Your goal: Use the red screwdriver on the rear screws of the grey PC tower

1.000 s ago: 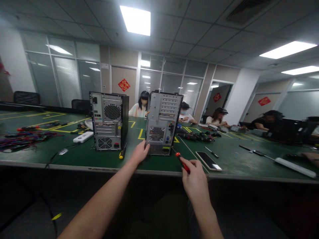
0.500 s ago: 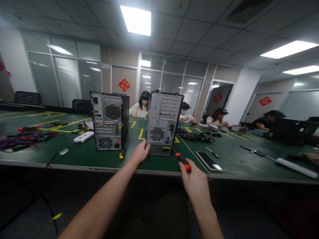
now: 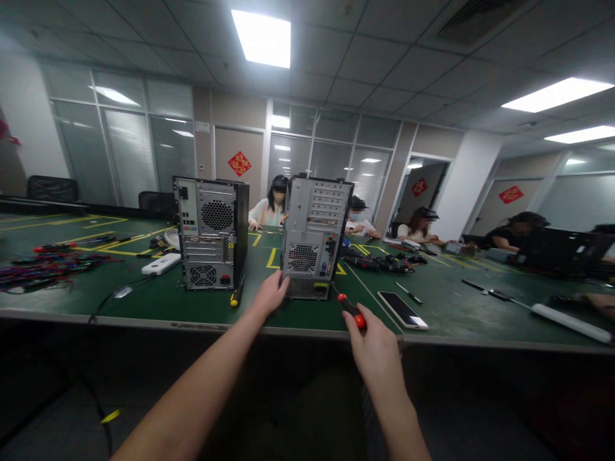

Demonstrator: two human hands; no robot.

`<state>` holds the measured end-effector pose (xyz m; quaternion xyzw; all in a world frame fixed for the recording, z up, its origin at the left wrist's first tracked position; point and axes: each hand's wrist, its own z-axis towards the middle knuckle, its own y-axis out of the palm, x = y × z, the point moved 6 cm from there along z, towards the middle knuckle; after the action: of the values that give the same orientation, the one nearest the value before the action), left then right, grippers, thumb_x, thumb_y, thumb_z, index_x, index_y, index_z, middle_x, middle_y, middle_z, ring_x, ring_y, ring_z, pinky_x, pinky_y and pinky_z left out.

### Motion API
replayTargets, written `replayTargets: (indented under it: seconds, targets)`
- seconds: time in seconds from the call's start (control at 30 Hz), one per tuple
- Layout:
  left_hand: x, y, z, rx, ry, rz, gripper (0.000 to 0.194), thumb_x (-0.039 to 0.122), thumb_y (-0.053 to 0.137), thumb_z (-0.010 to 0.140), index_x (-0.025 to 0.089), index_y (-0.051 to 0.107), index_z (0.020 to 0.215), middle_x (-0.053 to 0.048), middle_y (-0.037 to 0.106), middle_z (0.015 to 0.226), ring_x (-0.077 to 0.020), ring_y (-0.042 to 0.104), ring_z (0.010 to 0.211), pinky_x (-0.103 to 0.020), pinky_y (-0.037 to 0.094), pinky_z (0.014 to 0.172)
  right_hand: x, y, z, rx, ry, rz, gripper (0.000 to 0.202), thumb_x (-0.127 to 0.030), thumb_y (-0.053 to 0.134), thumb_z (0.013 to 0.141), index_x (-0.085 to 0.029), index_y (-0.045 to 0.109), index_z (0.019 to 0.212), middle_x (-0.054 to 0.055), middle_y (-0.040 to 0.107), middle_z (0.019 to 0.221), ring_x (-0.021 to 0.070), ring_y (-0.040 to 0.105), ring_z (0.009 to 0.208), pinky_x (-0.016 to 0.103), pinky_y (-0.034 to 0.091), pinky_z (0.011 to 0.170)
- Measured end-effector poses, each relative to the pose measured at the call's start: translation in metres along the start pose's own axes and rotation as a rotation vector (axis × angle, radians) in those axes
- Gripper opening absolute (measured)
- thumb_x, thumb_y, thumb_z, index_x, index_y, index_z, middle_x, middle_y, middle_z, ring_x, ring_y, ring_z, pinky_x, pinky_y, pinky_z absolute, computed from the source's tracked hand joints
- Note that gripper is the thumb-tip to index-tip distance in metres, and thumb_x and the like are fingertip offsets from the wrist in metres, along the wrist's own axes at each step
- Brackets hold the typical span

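One computer case (image 3: 312,237) stands upright near the front edge of the green table (image 3: 154,304), its rear panel facing the person. The likeliest trouble, I judge, is the tip of the red-and-black screwdriver (image 3: 352,310) skidding off: its thin shaft slants up to the panel's lower right corner, and an off-axis push could chew a screw head or scratch the metal. A hard push might also slide the case back if the bracing hand gave way. The panel is bare grey metal, with a column of slot covers at the upper right, a perforated grille lower down, coloured ports beside it and a yellow-green label near the foot; the side on the right is black. The right hand (image 3: 375,339) is closed around the screwdriver's handle; whether the tip sits in a screw is too small to tell. The left hand (image 3: 271,293), well apart from the right, rests against the lower left edge; its fingers are partly hidden, so I cannot tell how firmly it grips. Farther out, a second case (image 3: 206,237) stands to the left, and a phone (image 3: 402,310) lies to the right.
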<state>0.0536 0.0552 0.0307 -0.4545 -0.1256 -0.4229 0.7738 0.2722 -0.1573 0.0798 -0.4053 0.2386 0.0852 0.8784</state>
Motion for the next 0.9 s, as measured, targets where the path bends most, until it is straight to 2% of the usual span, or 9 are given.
replayTargets:
  seconds: [0.13, 0.23, 0.3, 0.37, 0.5, 0.57, 0.67, 0.77, 0.9]
  targets:
    - [-0.001, 0.001, 0.000, -0.010, -0.004, -0.005, 0.026, 0.041, 0.043, 0.104, 0.022, 0.059, 0.101, -0.010, 0.072, 0.102, -0.0242, 0.067, 0.096, -0.033, 0.048, 0.081, 0.005, 0.000, -0.001, -0.039, 0.138, 0.049, 0.045, -0.053, 0.050, 0.100, -0.017, 0.059, 0.126, 0.007, 0.072, 0.081, 0.0257, 0.070, 0.071, 0.033, 0.048, 0.068]
    - [-0.001, 0.001, 0.000, -0.006, 0.001, -0.020, 0.026, 0.042, 0.043, 0.104, 0.022, 0.060, 0.101, -0.011, 0.072, 0.103, -0.0248, 0.068, 0.096, -0.033, 0.048, 0.082, 0.005, -0.001, -0.002, -0.019, 0.082, 0.033, 0.029, -0.050, 0.057, 0.097, -0.022, 0.059, 0.107, 0.002, 0.066, 0.074, 0.0232, 0.066, 0.065, 0.031, 0.044, 0.064]
    - [-0.001, 0.001, 0.000, 0.000, 0.008, -0.028, 0.025, 0.041, 0.044, 0.104, 0.022, 0.059, 0.101, -0.011, 0.072, 0.103, -0.0247, 0.067, 0.097, -0.033, 0.048, 0.082, 0.002, -0.002, -0.002, 0.019, -0.030, -0.007, 0.020, -0.042, 0.058, 0.095, -0.023, 0.059, 0.100, 0.003, 0.065, 0.079, 0.0229, 0.065, 0.071, 0.031, 0.045, 0.068]
    - [0.000, 0.000, 0.000, 0.003, 0.009, -0.031, 0.024, 0.040, 0.044, 0.104, 0.022, 0.059, 0.100, -0.010, 0.071, 0.103, -0.0244, 0.067, 0.097, -0.033, 0.048, 0.082, 0.001, -0.005, -0.003, 0.057, -0.108, -0.029, 0.015, -0.033, 0.055, 0.093, -0.022, 0.061, 0.102, 0.007, 0.066, 0.091, 0.0236, 0.065, 0.080, 0.033, 0.047, 0.073]
    - [0.001, 0.000, 0.000, -0.006, 0.005, -0.034, 0.024, 0.040, 0.043, 0.104, 0.022, 0.058, 0.100, -0.010, 0.071, 0.102, -0.0241, 0.067, 0.095, -0.033, 0.047, 0.080, 0.000, -0.008, -0.004, 0.072, -0.143, 0.014, 0.024, -0.022, 0.048, 0.092, -0.021, 0.064, 0.110, 0.011, 0.064, 0.115, 0.0241, 0.066, 0.095, 0.035, 0.050, 0.083]
    - [0.001, 0.000, 0.000, -0.008, 0.003, -0.032, 0.025, 0.040, 0.043, 0.104, 0.022, 0.058, 0.100, -0.011, 0.071, 0.102, -0.0242, 0.067, 0.094, -0.033, 0.047, 0.079, -0.002, -0.010, -0.004, 0.070, -0.138, 0.050, 0.024, -0.024, 0.048, 0.093, -0.021, 0.064, 0.111, 0.011, 0.064, 0.116, 0.0240, 0.067, 0.096, 0.035, 0.050, 0.084]
    - [0.000, 0.000, 0.000, -0.005, 0.002, -0.027, 0.026, 0.041, 0.042, 0.104, 0.021, 0.059, 0.101, -0.011, 0.071, 0.101, -0.0242, 0.067, 0.093, -0.033, 0.047, 0.079, -0.002, -0.009, -0.005, 0.049, -0.072, 0.100, 0.021, -0.036, 0.052, 0.095, -0.021, 0.062, 0.105, 0.008, 0.068, 0.096, 0.0235, 0.067, 0.082, 0.034, 0.049, 0.076]
    - [-0.001, 0.000, 0.000, -0.008, 0.000, -0.027, 0.027, 0.042, 0.042, 0.104, 0.021, 0.058, 0.101, -0.011, 0.071, 0.101, -0.0241, 0.067, 0.092, -0.033, 0.048, 0.079, 0.001, -0.007, -0.004, 0.018, 0.025, 0.141, 0.028, -0.048, 0.054, 0.095, -0.022, 0.060, 0.100, 0.003, 0.066, 0.076, 0.0232, 0.066, 0.070, 0.033, 0.045, 0.067]
    - [-0.001, 0.001, 0.000, -0.011, -0.013, -0.019, 0.025, 0.041, 0.043, 0.104, 0.022, 0.058, 0.099, -0.011, 0.072, 0.102, -0.0239, 0.067, 0.095, -0.033, 0.048, 0.082, 0.003, -0.006, -0.003, 0.011, 0.054, 0.125, 0.029, -0.051, 0.053, 0.096, -0.022, 0.059, 0.096, 0.001, 0.063, 0.068, 0.0228, 0.065, 0.064, 0.032, 0.043, 0.064]
